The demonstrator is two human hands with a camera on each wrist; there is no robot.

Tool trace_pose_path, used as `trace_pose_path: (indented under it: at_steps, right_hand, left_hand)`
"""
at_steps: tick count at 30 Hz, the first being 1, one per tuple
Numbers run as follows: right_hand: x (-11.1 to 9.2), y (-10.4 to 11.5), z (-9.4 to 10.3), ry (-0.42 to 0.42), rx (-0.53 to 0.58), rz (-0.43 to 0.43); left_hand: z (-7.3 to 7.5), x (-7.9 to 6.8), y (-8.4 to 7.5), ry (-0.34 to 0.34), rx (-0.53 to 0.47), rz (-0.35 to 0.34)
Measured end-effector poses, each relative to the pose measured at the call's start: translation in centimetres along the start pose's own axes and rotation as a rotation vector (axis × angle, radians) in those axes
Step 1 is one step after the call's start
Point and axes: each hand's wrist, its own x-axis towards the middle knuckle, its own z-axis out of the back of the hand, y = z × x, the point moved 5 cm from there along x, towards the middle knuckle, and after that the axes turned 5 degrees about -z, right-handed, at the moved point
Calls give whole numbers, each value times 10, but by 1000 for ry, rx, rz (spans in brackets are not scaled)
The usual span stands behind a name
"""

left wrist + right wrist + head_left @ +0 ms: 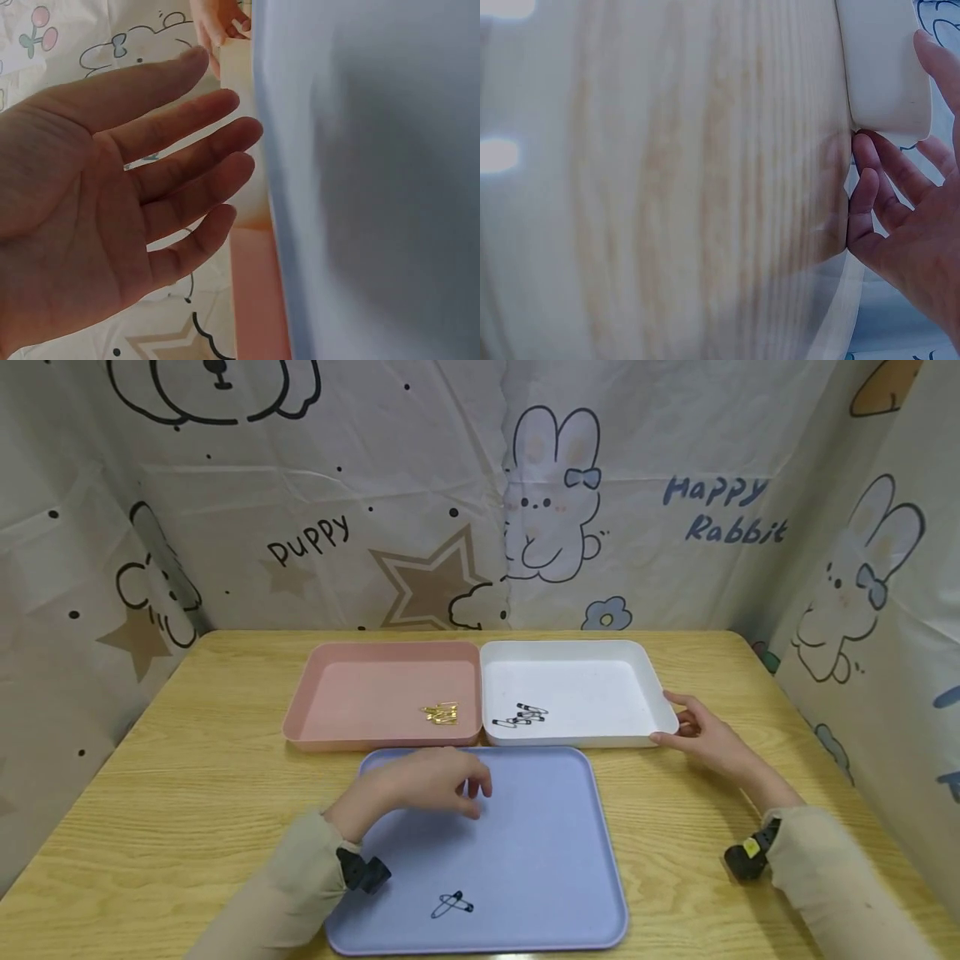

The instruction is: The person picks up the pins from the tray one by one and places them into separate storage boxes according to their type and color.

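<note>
My left hand (438, 781) hovers over the blue tray (540, 860), its fingers loosely bent with nothing between them; the left wrist view shows its bare palm. Two black safety pins (453, 904) lie crossed near the front of that tray. With my right hand (705, 739) I hold the white tray (600, 693) at its front right corner, thumb on the front wall and fingers round the right side. Several black safety pins (522, 716) lie inside it at the left. Gold safety pins (441, 713) sit in a small pile in the pink tray (352, 693).
The pink and white trays stand side by side at the back of the wooden table (187, 793), right behind the blue one. A printed cloth (420, 468) hangs round the back and both sides. Each wrist wears a small black camera (363, 870).
</note>
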Motion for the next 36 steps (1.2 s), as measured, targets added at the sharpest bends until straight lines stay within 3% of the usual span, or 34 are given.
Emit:
trace_pose_path:
  at_steps: [7, 17, 28, 36]
  right_hand:
    - [-2, 4, 0, 6, 12, 12]
    - [-2, 3, 0, 2, 17, 17]
    - [-1, 2, 0, 1, 14, 19]
    - [-2, 3, 0, 0, 16, 12]
  left_hand:
    - [-16, -12, -7, 60, 49, -42]
    - [-37, -23, -25, 176, 76, -40]
    - [-54, -21, -37, 242, 97, -86]
    - [-57, -23, -43, 225, 170, -93]
